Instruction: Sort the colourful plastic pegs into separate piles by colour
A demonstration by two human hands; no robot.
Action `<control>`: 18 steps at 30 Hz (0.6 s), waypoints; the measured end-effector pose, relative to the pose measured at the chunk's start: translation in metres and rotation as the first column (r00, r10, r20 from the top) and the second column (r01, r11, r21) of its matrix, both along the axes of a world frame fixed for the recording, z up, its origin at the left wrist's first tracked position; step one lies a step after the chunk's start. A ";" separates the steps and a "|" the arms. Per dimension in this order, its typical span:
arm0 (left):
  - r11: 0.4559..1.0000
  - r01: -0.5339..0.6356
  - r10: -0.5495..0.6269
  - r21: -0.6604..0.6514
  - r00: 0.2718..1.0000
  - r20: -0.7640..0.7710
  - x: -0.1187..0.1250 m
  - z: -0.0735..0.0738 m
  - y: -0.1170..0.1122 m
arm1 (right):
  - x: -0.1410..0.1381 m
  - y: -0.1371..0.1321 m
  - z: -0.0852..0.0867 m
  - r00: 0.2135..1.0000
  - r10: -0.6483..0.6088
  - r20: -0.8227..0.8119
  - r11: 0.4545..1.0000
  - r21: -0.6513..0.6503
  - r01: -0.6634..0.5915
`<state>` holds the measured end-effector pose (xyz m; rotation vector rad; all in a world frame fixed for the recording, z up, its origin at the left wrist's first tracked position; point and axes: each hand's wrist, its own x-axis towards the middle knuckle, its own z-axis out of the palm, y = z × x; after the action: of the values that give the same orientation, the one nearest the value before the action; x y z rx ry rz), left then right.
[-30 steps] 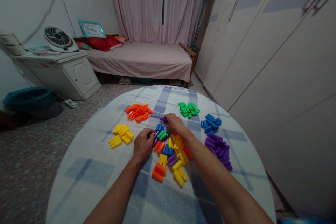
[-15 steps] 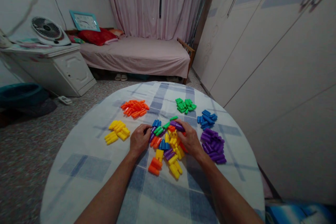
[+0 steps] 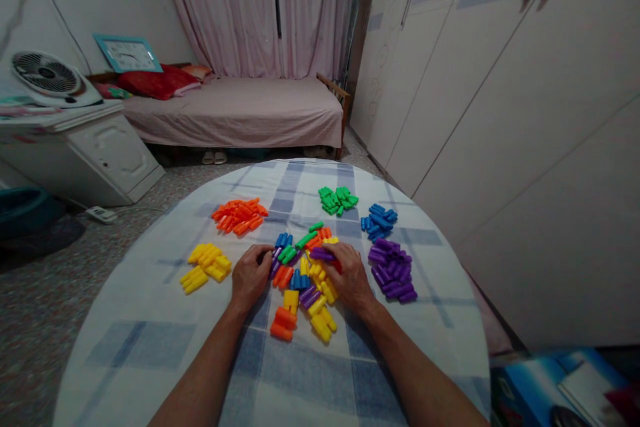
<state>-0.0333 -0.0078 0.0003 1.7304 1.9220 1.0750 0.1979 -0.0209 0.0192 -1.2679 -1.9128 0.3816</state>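
My right hand [image 3: 349, 277] is closed in a pinch on a purple plastic building tube [image 3: 321, 253], over the right side of a mixed-colour cluster. My left hand [image 3: 251, 273] rests at the cluster's left edge, fingers curled and fingertips beside purple tubes [image 3: 275, 263]; whether it grips one is hidden. The cluster includes green tubes [image 3: 287, 254], blue tubes [image 3: 300, 279], yellow tubes [image 3: 323, 325] and orange tubes [image 3: 283, 323], some side by side. Part of its right side is hidden under my right hand.
Sorted piles surround the cluster on the round cloth-covered table [image 3: 150, 300]: orange [image 3: 240, 215], yellow [image 3: 206, 265], green [image 3: 339, 200], blue [image 3: 379, 221] and purple [image 3: 393, 270]. Beyond stand a bed [image 3: 240, 107], a white cabinet [image 3: 110, 153] and a wardrobe [image 3: 500, 147].
The view has turned right, shifting everything left. My right hand has brought the purple tube a little nearer to me, uncovering orange and yellow tubes behind it. My left hand stays at the cluster's edge.
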 end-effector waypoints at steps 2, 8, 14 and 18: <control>1.000 0.002 -0.002 0.001 1.000 0.004 0.000 0.000 0.000 | 0.000 -0.001 0.000 1.000 -0.009 -0.003 1.000 0.010 0.009; 1.000 0.010 -0.010 -0.003 1.000 0.014 0.000 0.001 0.001 | 0.010 0.000 0.018 0.996 -0.079 -0.047 0.990 0.117 0.084; 1.000 0.017 -0.018 0.020 1.000 0.014 -0.001 -0.002 0.002 | 0.066 -0.014 0.048 0.915 -0.402 -0.033 0.916 0.009 0.402; 1.000 0.013 -0.012 0.012 1.000 -0.010 -0.001 -0.002 0.002 | 0.099 -0.026 0.040 0.860 -0.493 0.132 0.851 -0.134 0.508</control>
<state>-0.0338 -0.0061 -0.0013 1.7551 1.9118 1.0780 0.2969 -0.0466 0.0591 -1.8625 -1.5612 0.2082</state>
